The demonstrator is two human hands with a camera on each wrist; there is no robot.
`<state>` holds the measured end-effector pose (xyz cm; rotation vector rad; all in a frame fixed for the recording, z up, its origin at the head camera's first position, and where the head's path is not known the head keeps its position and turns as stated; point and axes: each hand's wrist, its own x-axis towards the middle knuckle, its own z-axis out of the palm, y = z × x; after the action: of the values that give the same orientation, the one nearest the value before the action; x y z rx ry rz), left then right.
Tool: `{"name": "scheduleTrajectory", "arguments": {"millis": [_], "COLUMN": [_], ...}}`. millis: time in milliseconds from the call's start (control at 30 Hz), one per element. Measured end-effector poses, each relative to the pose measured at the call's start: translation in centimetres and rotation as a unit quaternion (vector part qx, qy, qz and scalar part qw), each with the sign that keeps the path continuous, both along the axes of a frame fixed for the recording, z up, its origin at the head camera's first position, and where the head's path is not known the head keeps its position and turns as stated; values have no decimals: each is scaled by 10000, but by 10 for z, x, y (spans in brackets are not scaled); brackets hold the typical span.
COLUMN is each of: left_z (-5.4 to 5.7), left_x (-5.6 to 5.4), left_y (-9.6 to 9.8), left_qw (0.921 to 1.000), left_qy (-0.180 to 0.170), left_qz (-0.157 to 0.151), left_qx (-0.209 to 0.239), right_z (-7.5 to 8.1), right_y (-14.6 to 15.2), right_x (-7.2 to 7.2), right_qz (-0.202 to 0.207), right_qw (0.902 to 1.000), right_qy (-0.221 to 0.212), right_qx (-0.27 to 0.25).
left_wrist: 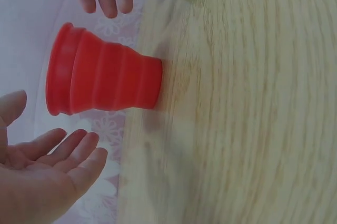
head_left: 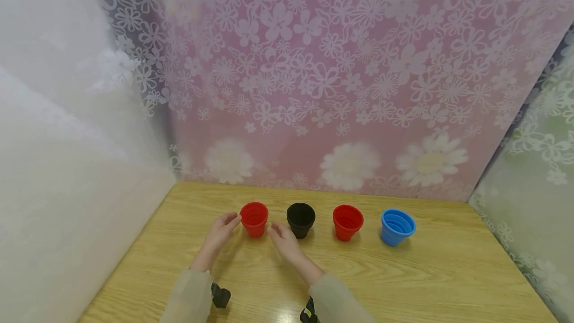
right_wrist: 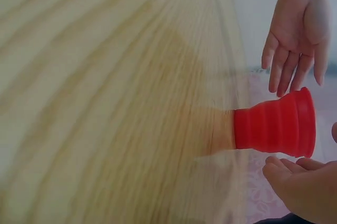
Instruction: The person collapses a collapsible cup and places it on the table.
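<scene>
A red ribbed cup (head_left: 254, 220) stands upright on the wooden table, leftmost in a row of cups. My left hand (head_left: 222, 231) is at its left side, fingers loosely extended. On the cup's other side is my right hand (head_left: 285, 241), between it and the black cup (head_left: 301, 220). In the left wrist view a gap shows between the red cup (left_wrist: 105, 71) and the left hand (left_wrist: 50, 174). The right wrist view has the right hand's fingertips (right_wrist: 274, 165) close by the cup's wall (right_wrist: 271, 126). Neither hand grips anything.
Farther right along the row stand a second red cup (head_left: 347, 223) and a blue cup (head_left: 397, 227). A flowered pink curtain (head_left: 314, 88) hangs behind the table (head_left: 403, 283). White sheeting (head_left: 80, 163) borders the left side, a pale patterned one (head_left: 533, 203) the right.
</scene>
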<state>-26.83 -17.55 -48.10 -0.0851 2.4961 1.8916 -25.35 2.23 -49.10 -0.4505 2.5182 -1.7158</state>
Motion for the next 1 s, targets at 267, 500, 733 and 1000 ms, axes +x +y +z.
{"name": "scheduleTrajectory", "arguments": {"millis": [267,500,733,1000], "left_z": [-4,-8,-14,-18], "left_x": [-6,-5,-7,-9], "left_y": [-6,-5,-2,-3], "left_qw": [9991,9965,9973,9973], "left_qy": [-107,-290,-290,-248], "left_qz": [-177,-312,-423,-511], "left_qx": [359,724,525,473], "right_z": [-1,-3,-6,-8], "right_y": [-13,-17,-16,-18], "right_x": [-18,-24,-26,-26], "right_qz": [-94,-25,52,198], "right_qw": [9979,9929,9929,9916], "right_qy": [-557,-887,-830,-749], "right_qx": [-330,-786,-850,-1034]}}
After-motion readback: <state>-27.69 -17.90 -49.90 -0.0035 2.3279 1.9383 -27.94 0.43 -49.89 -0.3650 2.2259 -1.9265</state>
